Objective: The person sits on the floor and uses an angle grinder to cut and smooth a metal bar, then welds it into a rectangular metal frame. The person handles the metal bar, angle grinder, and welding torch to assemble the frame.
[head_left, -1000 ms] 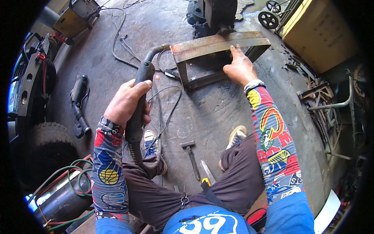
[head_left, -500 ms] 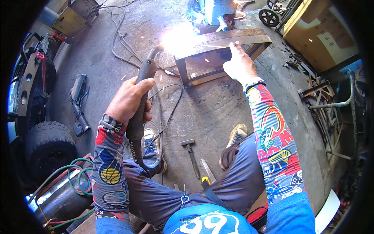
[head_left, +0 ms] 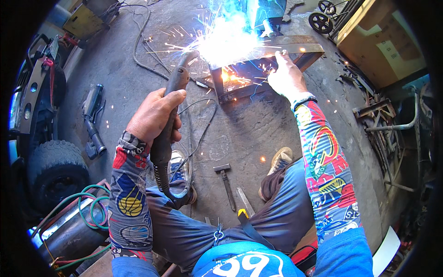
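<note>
My left hand (head_left: 154, 113) is wrapped around the handle of a black welding torch (head_left: 176, 79). The torch's nozzle points at the top bar of a rectangular steel frame (head_left: 304, 46). A blinding blue-white arc with flying sparks burns there and hides the torch tip and the frame's far left part. My right hand (head_left: 287, 76) is at the frame's near right side, its index finger laid against the upper bar and the other fingers curled by the edge. Orange glow shows inside the frame's left opening.
A hammer (head_left: 224, 184) and a flat metal strip (head_left: 245, 201) lie between my feet. Cables (head_left: 138, 46) run over the floor at left, near a black tool with a hose (head_left: 93, 115). Scrap metal (head_left: 380, 124) and a large carton (head_left: 378, 46) stand right, a vehicle wheel (head_left: 60, 166) left.
The arc has grown larger and bluer, with many more sparks spraying out and falling to the floor. Both hands stay nearly where they were, the torch tip shifting slightly right.
</note>
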Motion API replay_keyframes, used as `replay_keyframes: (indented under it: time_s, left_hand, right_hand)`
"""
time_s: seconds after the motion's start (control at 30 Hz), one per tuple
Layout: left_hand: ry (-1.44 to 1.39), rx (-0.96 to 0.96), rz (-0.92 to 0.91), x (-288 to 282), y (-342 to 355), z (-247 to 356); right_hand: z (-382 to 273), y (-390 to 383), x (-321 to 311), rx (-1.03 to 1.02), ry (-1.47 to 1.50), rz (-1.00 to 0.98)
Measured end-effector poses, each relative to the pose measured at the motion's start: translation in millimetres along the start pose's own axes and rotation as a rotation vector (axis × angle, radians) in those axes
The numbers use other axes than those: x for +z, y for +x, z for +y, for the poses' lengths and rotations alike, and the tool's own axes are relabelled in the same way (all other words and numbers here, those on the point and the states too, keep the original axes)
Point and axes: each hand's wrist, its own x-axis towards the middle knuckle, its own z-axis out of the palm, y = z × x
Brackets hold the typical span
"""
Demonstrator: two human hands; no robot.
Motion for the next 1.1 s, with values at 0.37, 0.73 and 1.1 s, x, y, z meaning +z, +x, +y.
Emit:
replay_keyframes:
  time_s: [0.37, 0.73, 1.1]
  left_hand:
    - [0.039, -0.013, -0.004, 1, -2, 4]
    - [-0.027, 0.032, 0.037, -1, -8, 2]
    - [-0.003, 0.025, -0.014, -4, -9, 0]
  right_hand:
    - [-6, 1, -7, 0.060, 0.002, -0.073]
    - [-21, -15, -19, 0.134, -0.115, -0.147]
    - [-14, -10, -19, 0.125, -0.024, -0.246]
